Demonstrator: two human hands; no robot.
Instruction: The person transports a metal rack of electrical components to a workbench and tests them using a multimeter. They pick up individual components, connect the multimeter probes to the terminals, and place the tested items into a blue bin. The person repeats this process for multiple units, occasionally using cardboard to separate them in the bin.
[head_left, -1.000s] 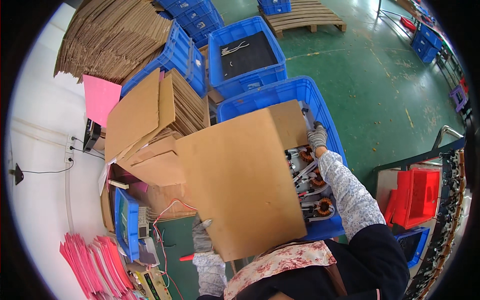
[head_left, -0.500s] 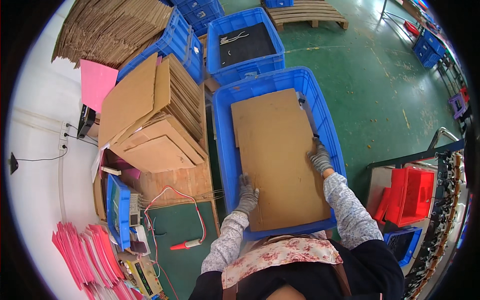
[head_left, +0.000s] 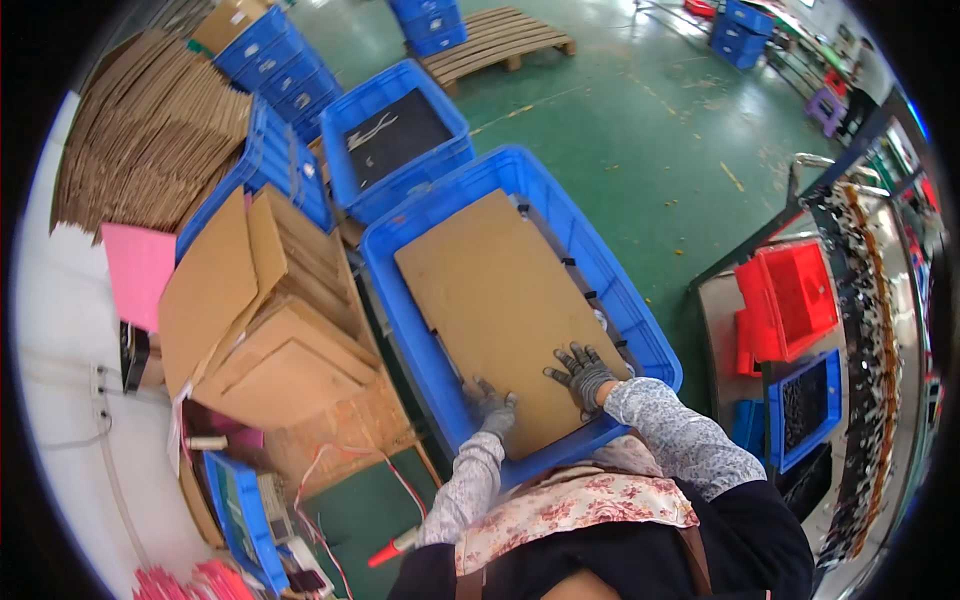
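- Risk: pressing unevenly could bow the cardboard sheet (head_left: 490,300) or tip it, probably if the parts underneath (mostly hidden) sit unevenly.
- Its right edge might snag on the dark tabs (head_left: 569,262) showing alongside, should it get pushed sideways.
- Direction: the sheet lies flat inside the blue bin (head_left: 563,218), long axis running away from the person and slanting left, far end toward the second blue bin (head_left: 415,186).
- Grip: the right hand (head_left: 585,376) rests spread on top, clasping nothing; the left hand (head_left: 494,411) lies loosely at the left edge, fingers unclenched.
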